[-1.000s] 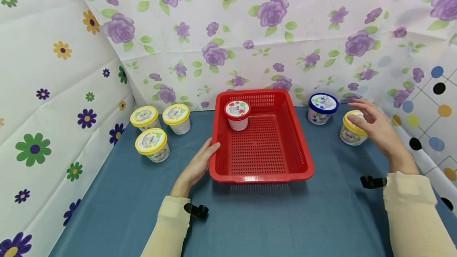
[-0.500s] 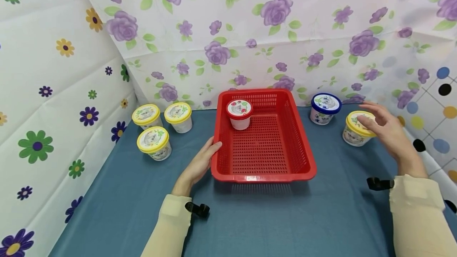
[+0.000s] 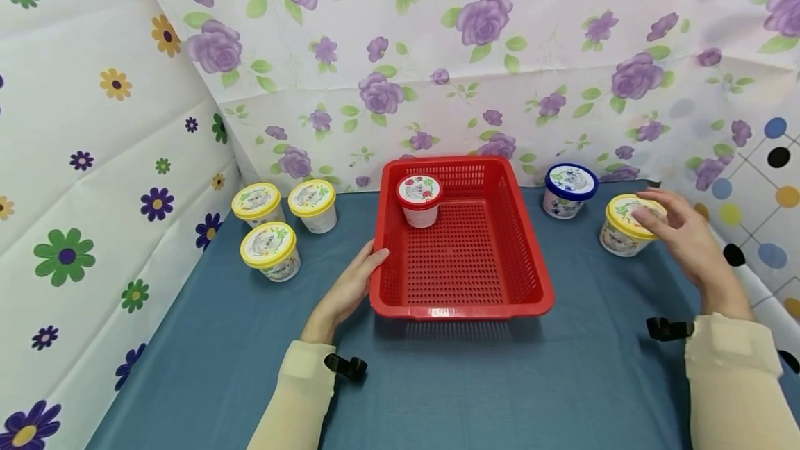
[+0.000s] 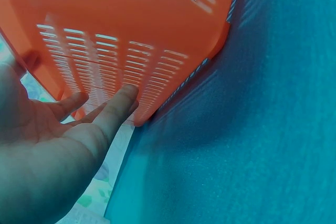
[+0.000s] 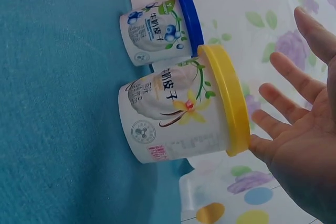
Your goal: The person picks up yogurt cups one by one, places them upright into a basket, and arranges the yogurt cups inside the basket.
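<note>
My left hand [image 3: 342, 289] holds the left side of the red basket [image 3: 461, 312]. Its thumb lies on the rim, and in the left wrist view the fingers [image 4: 113, 111] extend along the slotted outer wall. A red-lidded tub [image 3: 419, 201] stands upright inside, at the basket's back left. Over on the right, my right hand [image 3: 696, 245] hovers over a yellow-lidded tub [image 3: 623, 231], fingers spread around its lid. The right wrist view shows the tub upright, with a flower on its label; whether a fingertip touches the lid I cannot tell. Just behind stands a blue-lidded tub [image 3: 567, 193].
Three more yellow-lidded tubs, one in front [image 3: 270, 253] and two behind [image 3: 312, 205], cluster left of the basket. A blue cloth [image 3: 462, 394] covers the table. Patterned sheets [image 3: 350, 33] hang at the back and both sides.
My right hand has shifted slightly right and nearer to me, uncovering more of the yellow lid. The view has turned a little. My left hand keeps its place on the basket.
</note>
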Tool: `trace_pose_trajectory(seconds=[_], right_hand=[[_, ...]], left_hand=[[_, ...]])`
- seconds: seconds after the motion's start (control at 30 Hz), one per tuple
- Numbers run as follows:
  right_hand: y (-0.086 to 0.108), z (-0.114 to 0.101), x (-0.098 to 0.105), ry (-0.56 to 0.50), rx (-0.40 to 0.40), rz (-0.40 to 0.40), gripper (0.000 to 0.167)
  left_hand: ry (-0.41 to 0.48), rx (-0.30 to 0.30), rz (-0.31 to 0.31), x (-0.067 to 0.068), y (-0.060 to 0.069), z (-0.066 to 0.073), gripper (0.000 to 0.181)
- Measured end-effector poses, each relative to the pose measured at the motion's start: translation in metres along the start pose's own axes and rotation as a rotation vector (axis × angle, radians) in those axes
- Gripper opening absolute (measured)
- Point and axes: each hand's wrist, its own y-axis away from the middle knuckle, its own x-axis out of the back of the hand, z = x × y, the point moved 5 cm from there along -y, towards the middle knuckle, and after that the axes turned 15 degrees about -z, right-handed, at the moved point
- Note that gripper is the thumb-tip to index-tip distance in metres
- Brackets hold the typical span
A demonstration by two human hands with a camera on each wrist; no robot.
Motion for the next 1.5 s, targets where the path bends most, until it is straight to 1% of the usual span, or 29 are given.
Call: trace_pose_trajectory(seconds=[0.2,0.5,0.7,0.87,1.0,1.23,1.5], right_hand=[[0.003,0.008,0.003,-0.010,-0.006,0.011,0.061],[0.004,0.025,0.008,0.041,0.017,0.029,0.060],[0.000,0.033,0.008,0.061,0.006,0.009,0.061],[-0.001,0.040,0.006,0.065,0.021,-0.009,0.059],[-0.002,0.043,0.005,0.058,0.043,0.005,0.057],[-0.003,0.048,0.002,0.091,0.016,0.029,0.062],[-0.004,0.051,-0.001,0.062,0.017,0.052,0.063]], left_hand=[[0.004,0.004,0.003,-0.001,0.000,0.001,0.060],[0.002,0.006,0.010,-0.001,0.001,0.002,0.059],[-0.001,0.001,0.011,-0.001,0.001,0.002,0.062],[0.002,0.002,0.010,-0.002,0.001,0.002,0.061],[0.001,0.001,0.007,-0.002,0.001,0.002,0.059],[0.000,-0.002,0.006,-0.002,0.000,0.001,0.059],[-0.002,-0.008,0.009,-0.002,0.000,0.001,0.057]])
